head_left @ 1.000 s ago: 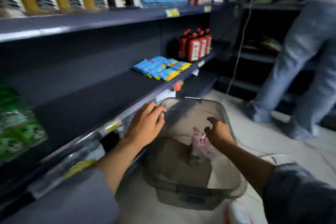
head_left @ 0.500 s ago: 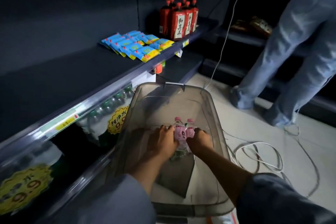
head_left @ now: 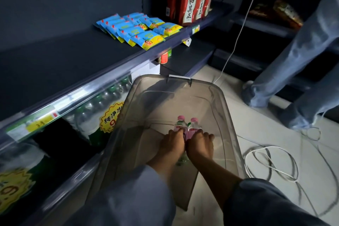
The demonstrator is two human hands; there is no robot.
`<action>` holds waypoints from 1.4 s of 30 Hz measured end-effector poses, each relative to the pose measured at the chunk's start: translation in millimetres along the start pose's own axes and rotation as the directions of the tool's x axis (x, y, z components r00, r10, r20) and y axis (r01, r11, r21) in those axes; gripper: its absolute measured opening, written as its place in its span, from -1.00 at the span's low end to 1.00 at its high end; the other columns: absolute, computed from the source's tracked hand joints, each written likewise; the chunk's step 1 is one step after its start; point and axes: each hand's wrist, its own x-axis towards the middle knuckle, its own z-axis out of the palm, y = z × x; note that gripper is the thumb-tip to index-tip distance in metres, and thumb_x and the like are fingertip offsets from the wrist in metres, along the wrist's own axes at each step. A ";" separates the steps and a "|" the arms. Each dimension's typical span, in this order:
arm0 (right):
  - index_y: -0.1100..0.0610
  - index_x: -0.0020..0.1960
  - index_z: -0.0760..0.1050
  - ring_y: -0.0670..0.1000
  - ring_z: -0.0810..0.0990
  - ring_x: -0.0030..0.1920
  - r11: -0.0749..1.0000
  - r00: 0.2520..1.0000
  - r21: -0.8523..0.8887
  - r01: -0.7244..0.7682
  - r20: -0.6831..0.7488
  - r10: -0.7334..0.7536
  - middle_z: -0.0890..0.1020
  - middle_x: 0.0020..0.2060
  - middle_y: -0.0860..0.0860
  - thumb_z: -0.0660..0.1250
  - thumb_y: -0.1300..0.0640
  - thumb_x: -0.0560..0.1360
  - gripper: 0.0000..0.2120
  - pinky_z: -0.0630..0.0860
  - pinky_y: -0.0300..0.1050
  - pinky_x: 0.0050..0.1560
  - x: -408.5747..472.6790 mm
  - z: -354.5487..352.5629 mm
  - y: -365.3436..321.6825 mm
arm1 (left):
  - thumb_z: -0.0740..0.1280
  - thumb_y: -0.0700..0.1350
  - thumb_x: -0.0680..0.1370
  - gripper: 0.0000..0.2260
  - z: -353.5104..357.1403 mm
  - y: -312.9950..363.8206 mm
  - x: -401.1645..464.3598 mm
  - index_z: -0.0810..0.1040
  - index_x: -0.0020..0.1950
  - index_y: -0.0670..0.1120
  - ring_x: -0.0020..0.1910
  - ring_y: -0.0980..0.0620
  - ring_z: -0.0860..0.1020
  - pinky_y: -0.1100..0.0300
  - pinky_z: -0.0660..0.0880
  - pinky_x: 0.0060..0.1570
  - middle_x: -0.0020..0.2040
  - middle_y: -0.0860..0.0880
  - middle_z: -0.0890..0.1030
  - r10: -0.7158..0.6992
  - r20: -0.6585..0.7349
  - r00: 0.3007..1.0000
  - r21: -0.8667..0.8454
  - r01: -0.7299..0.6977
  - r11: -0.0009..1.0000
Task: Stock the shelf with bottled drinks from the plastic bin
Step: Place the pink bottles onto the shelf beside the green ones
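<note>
The tall red plastic bottles (head_left: 190,3) standing at the far end of the dark shelf carry cream vertical labels printed with the black characters 和其正; the same three characters show on at least two of the labels. Under the shelf edge, a yellow starburst sticker (head_left: 112,117) on the shrink-wrapped pack of green-capped water bottles reads 纯净水, with a red 9 beneath it, partly cut off by the clear plastic bin. A second yellow starburst sticker (head_left: 12,189) at the lower left shows red digits, seemingly 9.9. The price tags on the shelf rail (head_left: 39,122) are too blurred to read.
</note>
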 end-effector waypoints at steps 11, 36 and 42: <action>0.17 0.43 0.36 0.19 0.35 0.28 0.960 1.000 0.280 -0.024 -0.008 0.027 0.33 0.31 0.16 0.34 -0.21 0.50 -0.35 0.46 0.10 0.29 -5.7 13.0 -7.3 | -0.11 0.09 0.72 -0.62 12.4 -21.4 4.7 0.37 0.39 0.05 0.07 -0.14 0.52 0.10 0.34 0.00 0.22 -0.15 0.55 -0.281 -0.072 0.957 -0.275 0.252 0.928; -0.23 0.49 0.00 0.25 0.54 0.16 0.849 0.996 0.525 -0.051 0.086 0.007 0.55 0.19 0.19 0.37 -0.09 0.51 -0.29 0.53 0.13 0.13 -9.8 42.9 -20.3 | -0.06 0.66 0.28 -0.06 65.8 -87.0 25.8 0.33 0.48 0.13 0.27 -0.12 0.55 0.00 0.45 0.32 0.36 -0.06 0.53 -0.196 0.227 0.954 -0.285 0.257 0.924; -0.05 0.58 -0.02 0.24 0.59 0.14 0.760 0.993 0.642 -0.102 0.022 0.115 0.60 0.19 0.17 0.55 -0.02 0.40 -0.03 0.59 0.16 0.11 -9.0 41.0 -16.5 | 0.21 0.29 0.49 -0.29 36.5 -68.4 2.7 0.12 0.57 0.09 0.29 -0.12 0.54 0.08 0.46 0.18 0.37 -0.07 0.51 -0.192 0.140 0.971 -0.187 0.216 0.958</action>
